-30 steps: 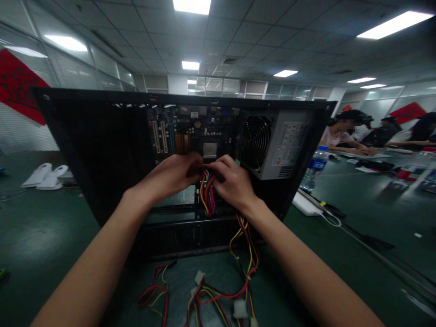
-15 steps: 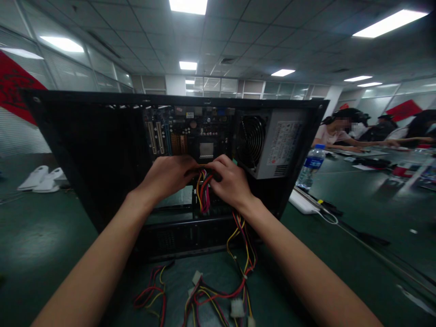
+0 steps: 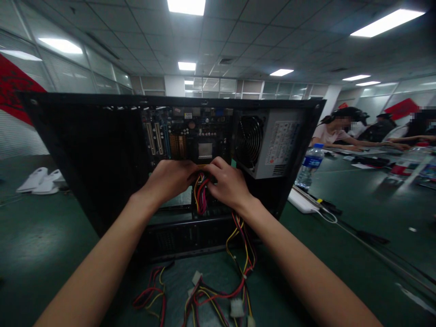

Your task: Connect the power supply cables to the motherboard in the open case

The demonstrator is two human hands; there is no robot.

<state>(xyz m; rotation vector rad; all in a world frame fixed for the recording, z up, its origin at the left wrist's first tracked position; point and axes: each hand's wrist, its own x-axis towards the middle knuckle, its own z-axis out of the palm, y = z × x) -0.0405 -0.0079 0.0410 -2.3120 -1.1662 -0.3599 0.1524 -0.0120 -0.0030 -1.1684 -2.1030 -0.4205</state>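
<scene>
Power-supply cable bundle is hanging mid-case, just below the motherboard, inside the open computer case! Right hand is clamping the bundle's upper end between thumb and fingers; left hand is pressing in alongside, fingertips hiding, so I cannot tell its grip, while loose Molex connectors are lying in front

Case: open side lets us in
Power supply: blocks our upper right
Cables: obstruct us, lower right
</scene>
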